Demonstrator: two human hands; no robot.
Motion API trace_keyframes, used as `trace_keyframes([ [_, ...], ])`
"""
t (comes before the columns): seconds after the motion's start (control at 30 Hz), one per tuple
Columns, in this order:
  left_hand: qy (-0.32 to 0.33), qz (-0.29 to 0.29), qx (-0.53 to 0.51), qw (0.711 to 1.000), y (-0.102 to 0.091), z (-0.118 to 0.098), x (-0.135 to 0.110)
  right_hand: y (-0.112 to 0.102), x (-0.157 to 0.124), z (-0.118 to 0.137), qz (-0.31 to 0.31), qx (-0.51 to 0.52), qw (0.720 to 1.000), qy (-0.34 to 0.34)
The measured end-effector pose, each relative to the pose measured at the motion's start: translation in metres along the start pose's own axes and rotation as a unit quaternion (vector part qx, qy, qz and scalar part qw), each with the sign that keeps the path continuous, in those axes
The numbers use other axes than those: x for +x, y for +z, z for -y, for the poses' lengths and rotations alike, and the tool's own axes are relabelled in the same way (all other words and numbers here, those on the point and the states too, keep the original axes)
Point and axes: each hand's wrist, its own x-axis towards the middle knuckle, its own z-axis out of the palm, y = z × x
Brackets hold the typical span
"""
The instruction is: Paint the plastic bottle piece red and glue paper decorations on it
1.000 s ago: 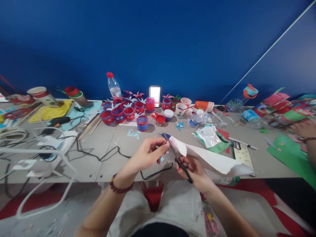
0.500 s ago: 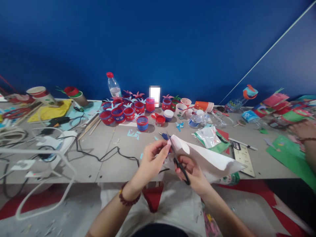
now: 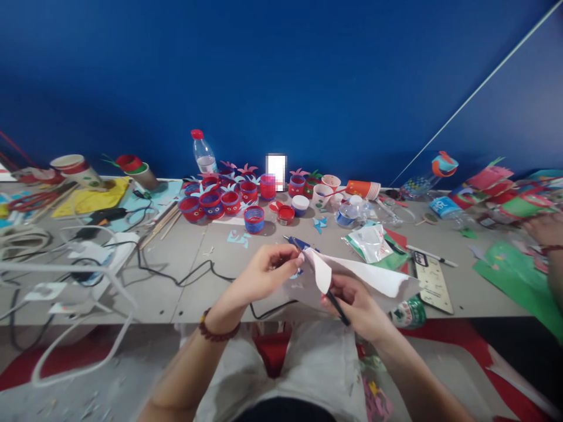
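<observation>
My right hand (image 3: pixel 354 305) is closed around the black-handled scissors (image 3: pixel 338 309), whose blades are partly hidden by a sheet of white paper (image 3: pixel 367 275). The sheet spreads out to the right above that hand, with a curled flap hanging down across the scissors. At the paper's left end, my left hand (image 3: pixel 270 272) has its thumb and fingers pinched together on the edge. A dark blue piece (image 3: pixel 301 241) lies just beyond the fingertips.
Several red and blue woven cups (image 3: pixel 211 205) stand along the back beside a bottle (image 3: pixel 203 153). A glue gun (image 3: pixel 105 217), cords and a power strip (image 3: pixel 112 258) lie left. A ruler (image 3: pixel 435 284) and green paper (image 3: pixel 512 278) lie right, near another person's hand (image 3: pixel 543 228).
The scissors and my right hand have moved slightly down and right. My left hand has shifted a little left, and the paper's flap now curls down over the scissors.
</observation>
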Motion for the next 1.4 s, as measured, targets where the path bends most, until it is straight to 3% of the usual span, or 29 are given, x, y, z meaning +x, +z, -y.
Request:
trace_keyframes([
  [0.2,-0.013,0.042,0.023,0.999,-0.009,-0.005,0.006,-0.01,0.004,0.002,-0.017,-0.012,1.0,0.019],
  [0.37,0.005,-0.013,0.017,1.0,0.001,0.002,0.004,-0.016,0.007,-0.005,-0.019,-0.036,0.999,0.022],
  [0.57,-0.1,-0.02,-0.098,0.99,0.019,0.017,-0.002,-0.022,0.009,-0.011,0.0,-0.051,0.999,0.001],
  [0.77,-0.108,-0.07,-0.163,0.978,0.03,0.036,-0.001,-0.02,0.006,-0.006,-0.072,-0.001,0.995,-0.069],
  [0.87,-0.108,-0.075,-0.18,0.975,0.032,0.042,-0.002,-0.038,-0.002,-0.007,-0.107,0.025,0.985,-0.131],
  [1.03,-0.127,-0.089,-0.208,0.966,0.037,0.047,-0.003,-0.096,-0.012,-0.016,-0.115,-0.011,0.973,-0.199],
  [1.13,-0.138,-0.101,-0.213,0.962,0.039,0.047,-0.003,-0.111,-0.013,-0.024,-0.135,-0.144,0.966,-0.164],
  [1.2,-0.142,-0.096,-0.212,0.962,0.04,0.046,-0.003,-0.11,-0.013,-0.029,-0.11,-0.218,0.962,-0.124],
  [1.4,-0.128,-0.077,-0.21,0.966,0.042,0.043,-0.004,-0.105,-0.013,-0.036,-0.022,-0.273,0.96,-0.059],
])
